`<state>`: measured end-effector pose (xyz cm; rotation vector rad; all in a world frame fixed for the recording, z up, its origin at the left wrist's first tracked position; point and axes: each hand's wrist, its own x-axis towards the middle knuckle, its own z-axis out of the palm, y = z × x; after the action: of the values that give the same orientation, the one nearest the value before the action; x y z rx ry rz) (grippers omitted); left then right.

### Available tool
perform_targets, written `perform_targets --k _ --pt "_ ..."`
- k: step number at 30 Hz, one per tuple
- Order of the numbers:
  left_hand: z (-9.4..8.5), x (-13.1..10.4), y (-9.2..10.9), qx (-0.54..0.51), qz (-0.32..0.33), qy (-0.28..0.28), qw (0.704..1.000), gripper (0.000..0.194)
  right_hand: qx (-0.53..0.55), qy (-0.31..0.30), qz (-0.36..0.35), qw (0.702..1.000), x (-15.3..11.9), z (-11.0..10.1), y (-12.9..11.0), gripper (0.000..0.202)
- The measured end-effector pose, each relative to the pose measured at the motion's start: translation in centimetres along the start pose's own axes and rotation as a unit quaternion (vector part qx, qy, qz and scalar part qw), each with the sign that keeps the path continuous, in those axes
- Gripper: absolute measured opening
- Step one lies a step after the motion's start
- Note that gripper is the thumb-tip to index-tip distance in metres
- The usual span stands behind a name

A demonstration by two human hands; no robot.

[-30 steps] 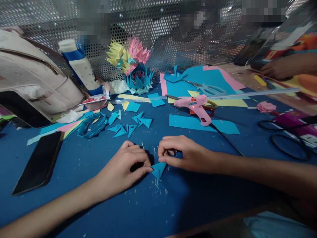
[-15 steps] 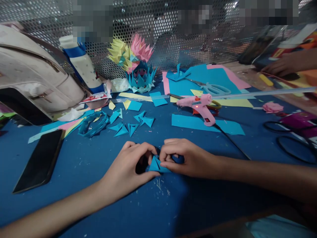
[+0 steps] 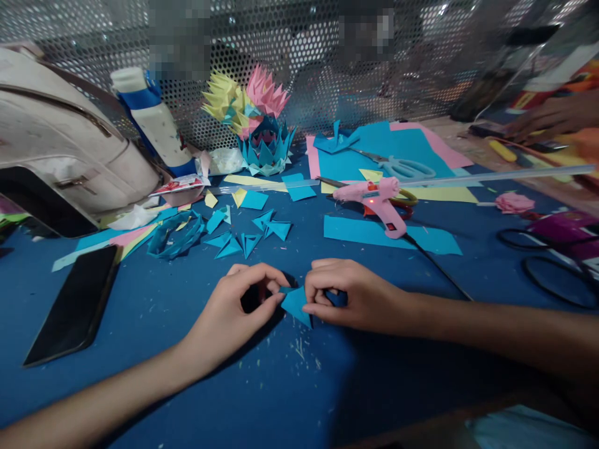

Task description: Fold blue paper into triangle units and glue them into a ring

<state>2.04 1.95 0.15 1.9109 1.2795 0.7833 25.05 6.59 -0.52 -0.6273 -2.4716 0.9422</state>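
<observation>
Left hand [image 3: 234,305] and right hand [image 3: 349,293] at frame centre, fingertips clamped on half-folded blue paper triangle [image 3: 296,302]; several finished folded triangles [image 3: 248,236] lying above, flat blue strip [image 3: 390,234] unfolded.

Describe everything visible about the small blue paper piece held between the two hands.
The blue paper piece is a small folded triangle of light blue craft paper, with a crease across it and one point aimed down toward the camera. It sits low over the dark blue table; whether it touches the surface is unclear. The left hand pinches its left corner with fingertips, and the right hand grips its right edge. Similar folded triangles lie farther back.
</observation>
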Motion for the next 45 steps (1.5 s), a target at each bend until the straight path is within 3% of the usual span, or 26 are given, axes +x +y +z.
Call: perform_targets --k 7,11,15,18,23,31,37,41,45 --pt "0.0 0.1 -0.3 -0.036 -0.02 -0.008 0.999 0.01 -0.085 0.025 -0.047 0.995 -0.1 -0.4 0.1 0.01" --pt "-0.2 0.2 -0.3 -0.04 -0.022 -0.019 0.999 0.011 -0.135 0.024 -0.077 0.988 -0.2 -0.4 0.2 0.023" --pt "-0.1 0.2 -0.3 -0.073 -0.019 -0.048 0.996 0.021 -0.107 0.016 -0.061 0.992 -0.1 -0.4 0.1 0.031" --pt "0.0 0.1 -0.4 -0.062 0.007 -0.065 0.996 0.026 -0.069 -0.006 -0.032 0.997 0.0 -0.5 -0.1 0.023" --pt "-0.1 0.1 -0.4 0.013 0.07 -0.077 0.994 0.017 -0.034 -0.01 -0.029 0.999 0.1 -0.4 0.1 0.003" --pt "-0.8 0.0 -0.3 0.094 0.135 -0.118 0.979 0.027 -0.044 -0.03 -0.065 0.996 0.1 -0.6 0.6 0.007" --pt "-1.4 -0.8 0.0 0.122 0.139 -0.11 0.977 0.035 -0.143 -0.049 -0.141 0.978 0.0 -1.3 1.1 0.017" --pt "-1.8 -1.7 -0.2 0.157 0.186 -0.121 0.962 0.041 -0.199 -0.051 -0.163 0.965 -0.1 -1.6 1.3 0.021" --pt "-1.5 -2.9 -0.9 0.2 0.231 -0.087 0.948 0.041 -0.22 -0.051 -0.204 0.952 -0.2 -1.8 1.6 0.027"
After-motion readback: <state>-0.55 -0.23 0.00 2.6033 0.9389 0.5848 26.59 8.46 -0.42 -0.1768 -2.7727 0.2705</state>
